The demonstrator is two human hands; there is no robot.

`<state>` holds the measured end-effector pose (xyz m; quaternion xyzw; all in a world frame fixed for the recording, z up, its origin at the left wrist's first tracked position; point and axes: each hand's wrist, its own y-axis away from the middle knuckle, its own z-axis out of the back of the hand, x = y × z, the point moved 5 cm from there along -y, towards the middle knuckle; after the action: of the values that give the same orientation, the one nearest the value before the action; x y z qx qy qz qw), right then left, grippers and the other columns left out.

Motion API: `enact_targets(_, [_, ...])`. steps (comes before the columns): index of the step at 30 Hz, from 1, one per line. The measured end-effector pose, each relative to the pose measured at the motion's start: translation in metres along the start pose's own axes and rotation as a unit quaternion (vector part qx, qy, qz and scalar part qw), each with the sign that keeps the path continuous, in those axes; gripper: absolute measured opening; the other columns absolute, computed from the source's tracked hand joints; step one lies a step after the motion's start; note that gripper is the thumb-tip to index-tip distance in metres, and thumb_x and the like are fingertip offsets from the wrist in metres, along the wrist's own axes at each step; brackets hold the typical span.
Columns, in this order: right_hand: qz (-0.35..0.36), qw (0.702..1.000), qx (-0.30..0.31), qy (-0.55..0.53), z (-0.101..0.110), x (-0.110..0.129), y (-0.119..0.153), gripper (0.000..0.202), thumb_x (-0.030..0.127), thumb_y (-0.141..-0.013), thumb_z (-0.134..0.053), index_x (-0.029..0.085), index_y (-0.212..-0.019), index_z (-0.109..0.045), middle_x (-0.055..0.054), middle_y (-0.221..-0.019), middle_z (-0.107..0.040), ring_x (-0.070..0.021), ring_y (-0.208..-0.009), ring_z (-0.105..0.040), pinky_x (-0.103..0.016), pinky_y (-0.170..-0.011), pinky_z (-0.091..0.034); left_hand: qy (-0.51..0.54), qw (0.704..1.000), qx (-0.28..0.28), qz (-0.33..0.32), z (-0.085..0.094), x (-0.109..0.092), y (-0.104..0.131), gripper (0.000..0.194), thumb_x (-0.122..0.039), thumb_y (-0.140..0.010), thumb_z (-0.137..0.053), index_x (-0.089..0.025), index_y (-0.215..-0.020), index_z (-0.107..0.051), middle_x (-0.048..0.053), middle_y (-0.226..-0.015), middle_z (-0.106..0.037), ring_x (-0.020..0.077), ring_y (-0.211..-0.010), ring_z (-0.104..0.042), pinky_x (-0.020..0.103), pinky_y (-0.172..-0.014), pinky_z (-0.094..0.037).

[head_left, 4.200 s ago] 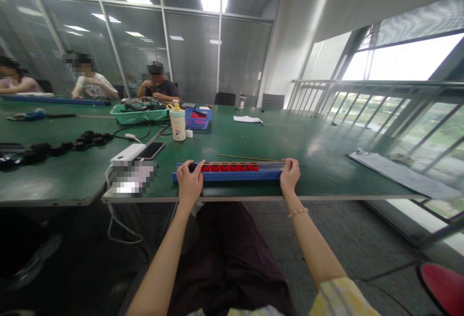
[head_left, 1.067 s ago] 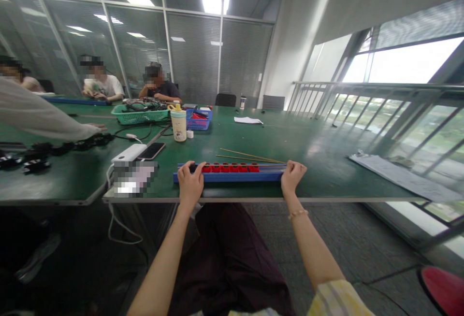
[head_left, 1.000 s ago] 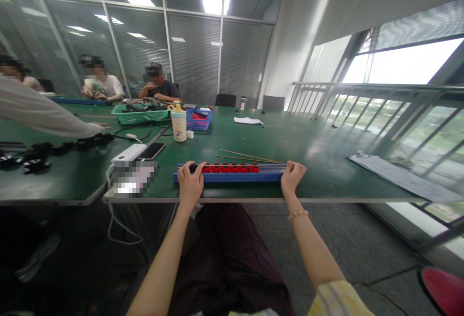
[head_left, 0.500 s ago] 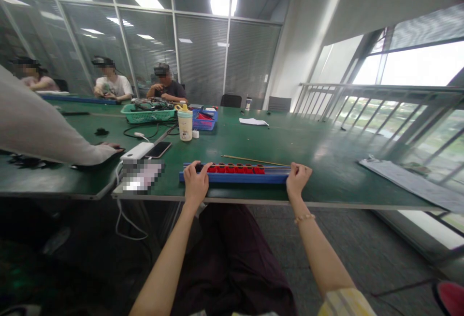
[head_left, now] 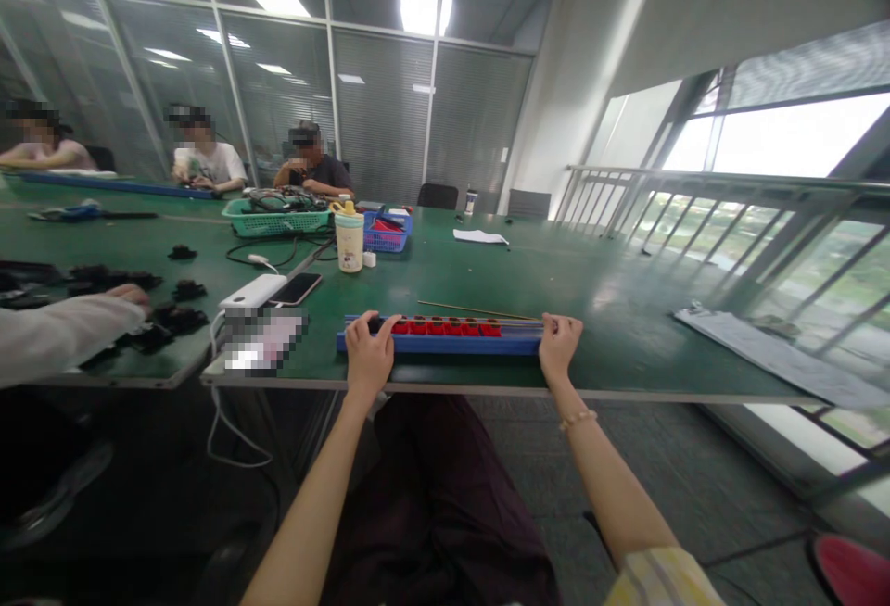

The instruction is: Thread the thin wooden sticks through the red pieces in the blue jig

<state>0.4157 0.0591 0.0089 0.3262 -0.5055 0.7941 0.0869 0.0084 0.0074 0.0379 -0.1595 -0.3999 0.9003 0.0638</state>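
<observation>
A long blue rail (head_left: 459, 345) lies along the near edge of the green table, with a row of several red blocks (head_left: 446, 327) set in its channel. My left hand (head_left: 368, 356) grips its left end, thumb and fingers bent over the top beside a small dark piece. At the opposite end, my right hand (head_left: 559, 347) is closed around the rail, fingertips on the thin rods that run along it. The undersides of both grips are hidden. Just behind the rail rests a thin brass-coloured rod (head_left: 473, 309).
Left of the rail are a phone (head_left: 298, 288), a white power strip (head_left: 251, 293) and a cup (head_left: 349, 240). Green (head_left: 274, 221) and blue (head_left: 387, 235) baskets stand behind. A clipboard (head_left: 771, 347) lies right. A co-worker's sleeve (head_left: 69, 333) reaches among black parts.
The co-worker's arm at left has drawn back leftward, uncovering several black parts. My hands keep hold of both rail ends; the whole view has shifted slightly.
</observation>
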Motion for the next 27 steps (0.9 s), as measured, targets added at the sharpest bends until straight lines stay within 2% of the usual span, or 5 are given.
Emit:
enact_targets(7, [0.049,0.995,0.045,0.079,0.0,0.0,-0.02,0.055,0.059,-0.097,-0.035,0.017,-0.087,-0.069,-0.011,-0.094,-0.058,-0.0234,-0.097,-0.052,-0.034,-0.085,-0.036,-0.002,1.0,-0.004,-0.006,0.001,0.0,0.0,0.043,-0.02,-0.093,-0.044,-0.035,-0.129,-0.061,0.011,-0.129,-0.043,0.028,-0.114,-0.04,0.046,-0.101,-0.039])
enact_targets(15, [0.15,0.948,0.242,0.139,-0.021,-0.002,-0.07,0.036,0.038,-0.097,-0.041,0.019,-0.085,-0.07,-0.006,-0.084,-0.061,-0.0185,-0.084,-0.053,-0.03,-0.08,-0.034,-0.004,1.0,-0.005,-0.005,0.001,0.001,0.0,0.042,-0.021,-0.093,-0.045,-0.035,-0.129,-0.061,0.012,-0.129,-0.043,0.0277,-0.114,-0.041,0.047,-0.102,-0.039])
enact_targets(18, [0.145,0.94,0.294,0.094,-0.032,-0.006,-0.081,0.02,0.025,-0.087,-0.05,0.02,-0.093,-0.068,-0.003,-0.081,-0.06,-0.0168,-0.079,-0.053,-0.028,-0.076,-0.038,-0.007,1.0,-0.006,-0.006,0.001,0.001,0.0,0.042,-0.021,-0.093,-0.045,-0.035,-0.128,-0.061,0.012,-0.129,-0.043,0.0276,-0.113,-0.041,0.047,-0.101,-0.04])
enact_targets(21, [0.114,0.933,0.336,0.055,-0.041,-0.011,-0.083,0.024,0.015,-0.077,-0.049,0.02,-0.095,-0.066,0.0,-0.072,-0.061,-0.0163,-0.072,-0.055,-0.028,-0.074,-0.042,-0.009,1.0,-0.006,-0.008,0.002,0.001,0.0,0.041,-0.021,-0.093,-0.045,-0.035,-0.128,-0.061,0.012,-0.129,-0.043,0.0278,-0.113,-0.041,0.047,-0.101,-0.04])
enact_targets(27, [0.067,0.918,0.386,0.065,-0.051,-0.025,-0.072,0.025,0.011,-0.068,-0.046,0.02,-0.066,-0.068,-0.003,-0.075,-0.071,-0.0184,-0.081,-0.062,-0.029,-0.081,-0.047,-0.01,1.0,-0.005,-0.009,0.002,0.002,0.0,0.042,-0.021,-0.093,-0.044,-0.035,-0.129,-0.061,0.012,-0.13,-0.044,0.0279,-0.114,-0.041,0.047,-0.101,-0.04])
